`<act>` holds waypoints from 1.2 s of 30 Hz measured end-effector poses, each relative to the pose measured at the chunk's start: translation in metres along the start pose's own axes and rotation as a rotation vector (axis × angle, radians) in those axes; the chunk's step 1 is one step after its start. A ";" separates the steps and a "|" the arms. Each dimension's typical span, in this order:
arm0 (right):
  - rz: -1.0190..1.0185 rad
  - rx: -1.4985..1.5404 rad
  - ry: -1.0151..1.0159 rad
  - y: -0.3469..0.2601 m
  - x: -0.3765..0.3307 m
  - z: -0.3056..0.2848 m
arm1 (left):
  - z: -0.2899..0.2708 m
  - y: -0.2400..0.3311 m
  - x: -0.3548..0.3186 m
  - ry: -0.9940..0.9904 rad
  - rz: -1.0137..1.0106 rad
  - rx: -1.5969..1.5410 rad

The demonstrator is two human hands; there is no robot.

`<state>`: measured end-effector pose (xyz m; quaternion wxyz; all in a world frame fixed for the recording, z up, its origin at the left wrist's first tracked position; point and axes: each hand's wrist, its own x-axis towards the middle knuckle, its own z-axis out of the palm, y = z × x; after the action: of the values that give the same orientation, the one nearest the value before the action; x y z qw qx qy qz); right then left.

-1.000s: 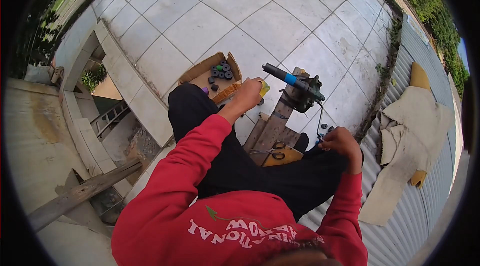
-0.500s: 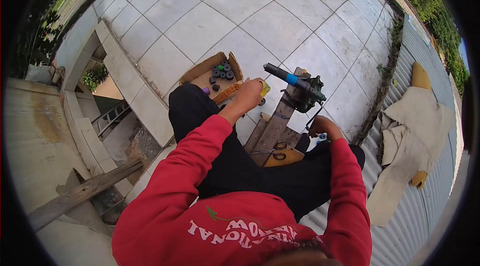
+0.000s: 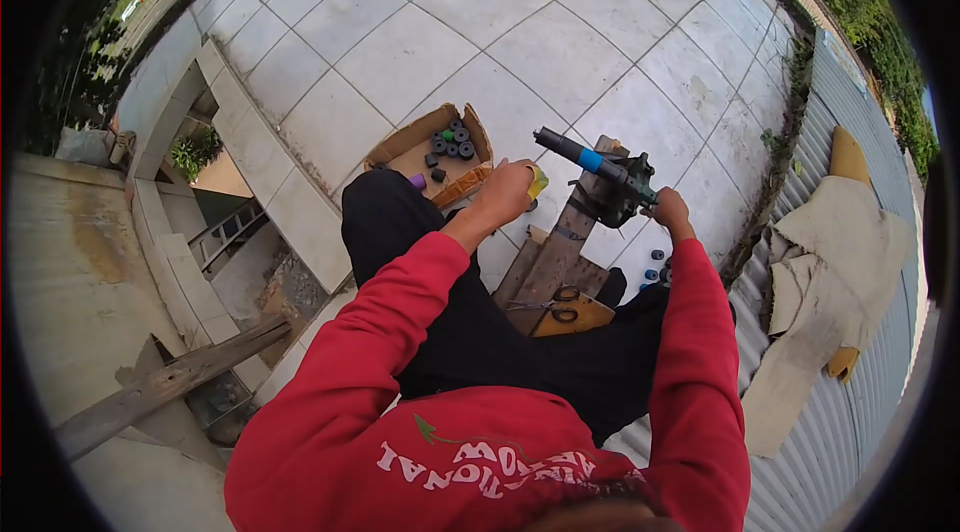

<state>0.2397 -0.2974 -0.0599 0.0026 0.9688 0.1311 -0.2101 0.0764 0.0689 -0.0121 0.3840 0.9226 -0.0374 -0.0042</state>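
Note:
A hand-cranked, dark green metal device (image 3: 622, 190) is fixed to a wooden plank (image 3: 556, 257) in front of me. From it a black tube with a blue band (image 3: 582, 154) sticks out to the upper left. My right hand (image 3: 668, 211) is closed round the crank handle on the device's right side. Left of the plank, my left hand (image 3: 507, 192) grips a small yellow roll-like piece (image 3: 539, 180), mostly covered by the fingers. A pair of scissors (image 3: 564, 305) with dark handles lies at the plank's near end, over a yellowish pad (image 3: 585, 317).
A cardboard box (image 3: 402, 140) with several black rolls (image 3: 459, 136) stands beyond my left knee; a purple roll (image 3: 417, 180) is beside it. Several small blue-and-dark pieces (image 3: 652, 275) lie by my right knee. Beige cloth (image 3: 835, 242) drapes the corrugated sheet (image 3: 790, 372) at right.
My right hand has moved up and to the right with the crank, from below the device to its right side. My left hand has stayed almost in place.

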 end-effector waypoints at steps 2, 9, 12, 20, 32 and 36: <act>0.059 0.068 0.054 0.015 0.010 -0.011 | 0.002 0.004 0.004 0.002 0.024 -0.024; 0.089 0.194 0.223 0.013 0.021 -0.061 | 0.000 0.002 0.000 0.003 0.007 0.047; 0.078 0.218 0.311 0.019 0.019 -0.089 | 0.000 0.002 0.002 -0.018 -0.008 0.035; 0.086 0.246 0.447 0.011 -0.035 -0.149 | 0.000 0.005 0.001 -0.019 -0.004 0.009; 0.012 0.266 0.396 -0.038 -0.182 -0.195 | 0.000 0.005 0.001 -0.030 -0.015 -0.003; 0.047 0.285 0.169 -0.058 -0.218 -0.190 | 0.004 0.001 0.003 -0.027 0.022 0.010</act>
<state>0.1104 -0.2847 0.2051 -0.1411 0.9764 0.0771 -0.1442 0.0787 0.0647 -0.0141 0.3789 0.9238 -0.0529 -0.0124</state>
